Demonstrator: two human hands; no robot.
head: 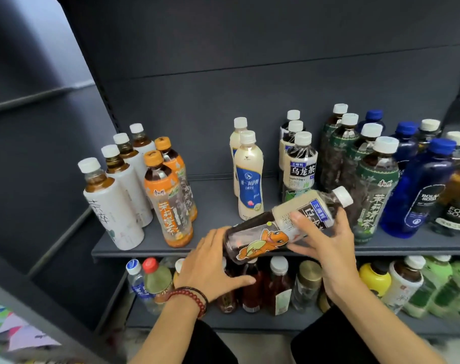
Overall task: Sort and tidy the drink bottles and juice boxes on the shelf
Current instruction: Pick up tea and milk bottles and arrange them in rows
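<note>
- holding an oolong tea bottle [284,227] in mid-air, just in front of the shelf [150,253] edge, tilted with the cap toward 2 o'clock and the base toward 8 o'clock.
- gripping it with the right hand [326,245], thumb across the label and fingers curled round the far side near the shoulder.
- cupping its base with the left hand [210,264], fingers curved behind the bottom, thumb stretched out underneath.
- looks full of dark tea, so probably fairly heavy; likely stiff plastic under a slick film label; best held round the middle or shoulder, not by the cap.
- belongs, at a guess, with the oolong row [299,164] at 12 o'clock of the bottle.
- open room at 11 o'clock, between the milk tea bottles [249,177] and the orange-capped bottles [168,200]; tight at 2 o'clock beside the green jasmine bottles [376,185].
- mind the front lip: little spare room ahead of the oolong row, and more bottles on the lower shelf [263,324] underneath if anything tips.
</note>
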